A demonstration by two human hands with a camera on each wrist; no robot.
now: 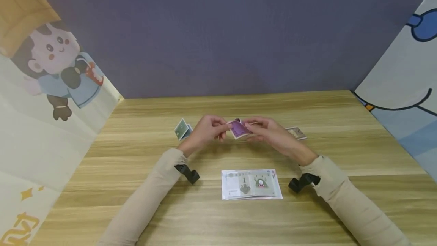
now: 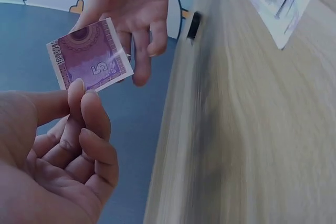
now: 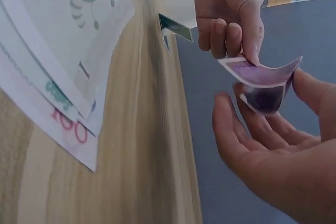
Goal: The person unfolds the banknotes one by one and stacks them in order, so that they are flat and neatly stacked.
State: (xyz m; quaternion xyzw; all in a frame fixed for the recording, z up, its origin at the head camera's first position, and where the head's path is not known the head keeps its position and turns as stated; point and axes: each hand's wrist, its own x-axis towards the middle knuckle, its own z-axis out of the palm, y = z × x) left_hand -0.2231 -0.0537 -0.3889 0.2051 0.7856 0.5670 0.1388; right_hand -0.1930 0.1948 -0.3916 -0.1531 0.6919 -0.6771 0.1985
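Note:
A small purple play banknote [image 1: 240, 129], marked 5 in the left wrist view, is held up between both hands over the far part of the table. My left hand [image 1: 209, 129] pinches one edge between thumb and fingertips. The opposite end is gripped by my right hand [image 1: 268, 133], its thumb on top. In the right wrist view the purple banknote [image 3: 260, 74] bends, with a darker folded part hanging under the upper face. The remaining fingers of the left hand [image 2: 68, 150] curl loosely below the note.
Nearer on the wooden table [image 1: 191, 219] lies a stack of play banknotes [image 1: 250, 184], a note marked 1 on top. A folded green note [image 1: 181, 129] stands tented at left. A brownish note [image 1: 297, 133] lies behind the right wrist. A dark panel [image 1: 232, 37] rises behind.

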